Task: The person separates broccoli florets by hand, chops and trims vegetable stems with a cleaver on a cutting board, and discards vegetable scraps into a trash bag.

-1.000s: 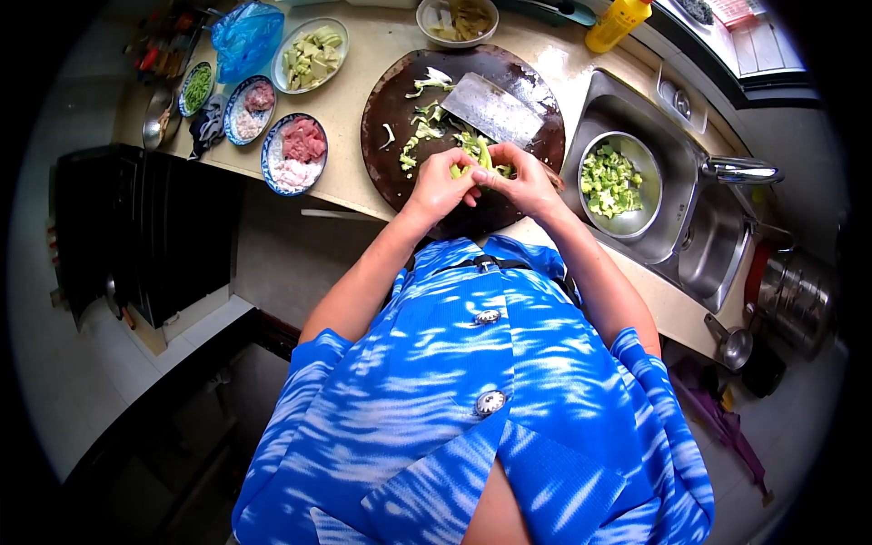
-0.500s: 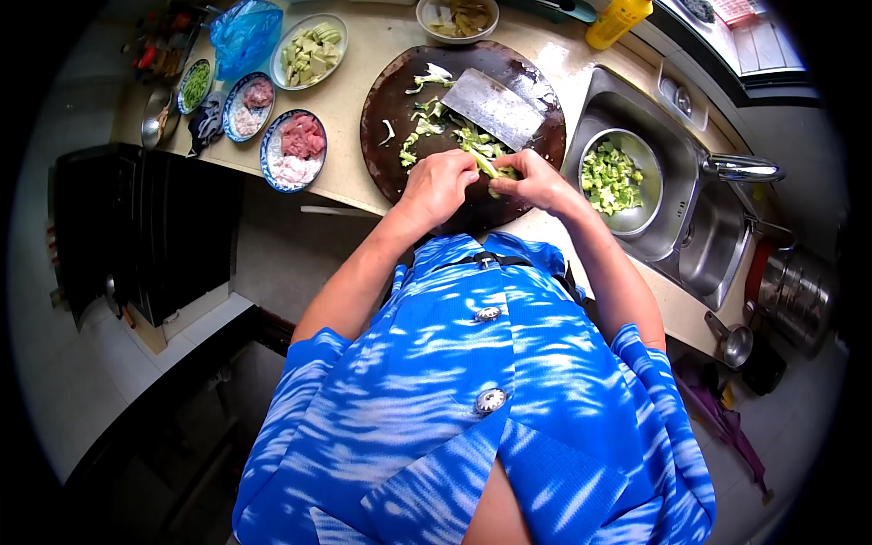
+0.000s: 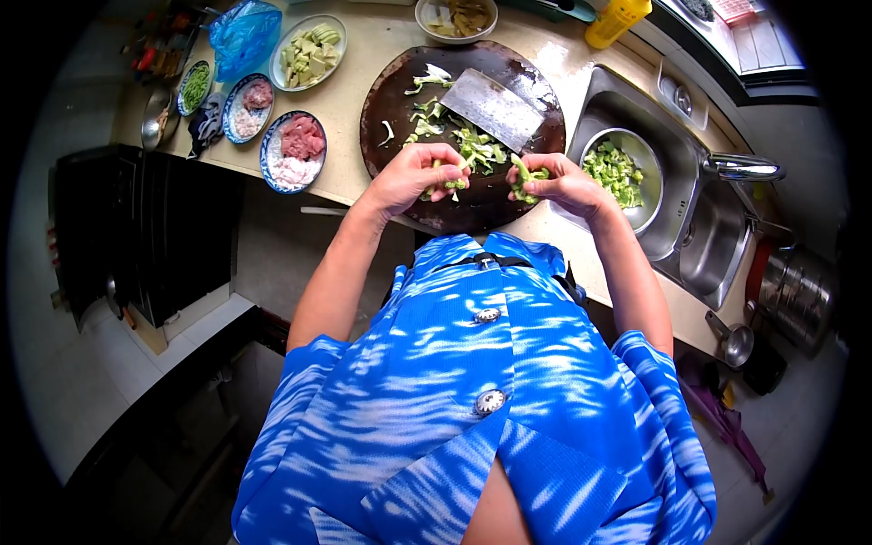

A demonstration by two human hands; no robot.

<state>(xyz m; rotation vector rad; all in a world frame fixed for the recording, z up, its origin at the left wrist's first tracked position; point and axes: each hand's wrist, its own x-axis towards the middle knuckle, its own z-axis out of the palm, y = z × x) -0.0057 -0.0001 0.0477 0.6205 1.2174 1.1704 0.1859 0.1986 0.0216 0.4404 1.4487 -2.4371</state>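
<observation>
My left hand [image 3: 413,179] is closed around some green vegetable pieces [image 3: 451,184] above the near left part of a round dark chopping board [image 3: 391,91]. Closed on more green vegetable [image 3: 521,178], my right hand [image 3: 567,184] is over the board's near right edge. A gap separates the two hands. Beyond them, green and white vegetable scraps [image 3: 479,148] lie on the board. A cleaver [image 3: 493,107] rests flat there, its handle not plainly visible. Chopped green pieces [image 3: 610,173] fill part of a metal bowl [image 3: 649,193] just right of my right hand.
The bowl sits in a steel sink [image 3: 595,109] with a faucet [image 3: 743,169]. At left are a meat plate [image 3: 269,163], another meat dish [image 3: 232,127], a plate of pale green chunks [image 3: 338,61] and a blue bag [image 3: 243,38]. A yellow bottle [image 3: 619,22] stands behind.
My hands, together on one green vegetable before, have moved apart, left hand to the left and right hand to the right. Each now holds separate pieces. The cleaver has not moved.
</observation>
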